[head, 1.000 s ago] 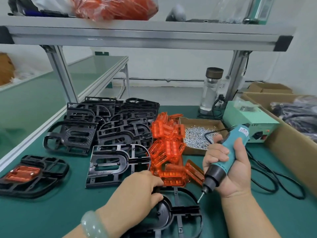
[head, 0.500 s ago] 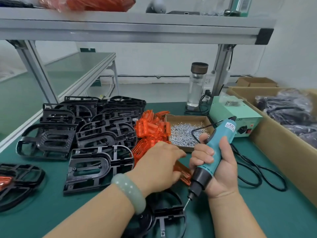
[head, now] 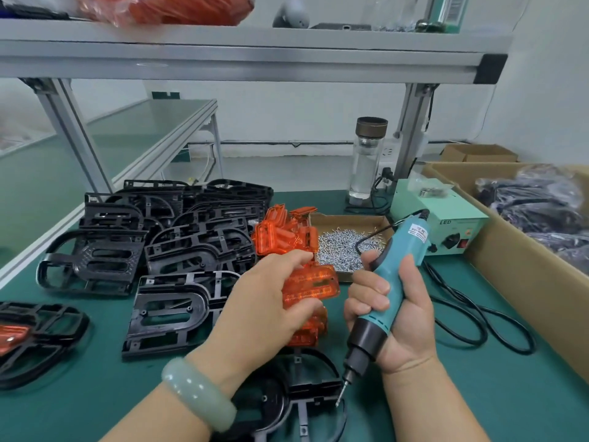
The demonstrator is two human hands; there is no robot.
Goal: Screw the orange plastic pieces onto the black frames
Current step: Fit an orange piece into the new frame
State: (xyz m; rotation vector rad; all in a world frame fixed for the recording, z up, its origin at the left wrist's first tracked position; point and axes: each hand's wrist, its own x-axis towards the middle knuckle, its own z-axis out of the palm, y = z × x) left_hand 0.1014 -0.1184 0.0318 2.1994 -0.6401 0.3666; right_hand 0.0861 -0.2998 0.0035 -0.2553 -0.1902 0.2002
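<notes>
My left hand holds an orange plastic piece between thumb and fingers, lifted just above the pile of orange pieces. My right hand grips a teal electric screwdriver, bit pointing down. The bit hovers over the right edge of a black frame lying on the green mat in front of me, partly hidden by my left forearm. A heap of black frames fills the mat's left and middle. A finished frame with an orange piece lies at the far left.
An open cardboard tray of screws sits behind my hands. A green power box, a glass bottle and a looping black cable are to the right. A large cardboard box lines the right side. A metal shelf hangs overhead.
My left hand left the black frame in front of me, reached up to the orange pile and now holds one orange piece lifted from it. The right hand keeps the screwdriver nearly still.
</notes>
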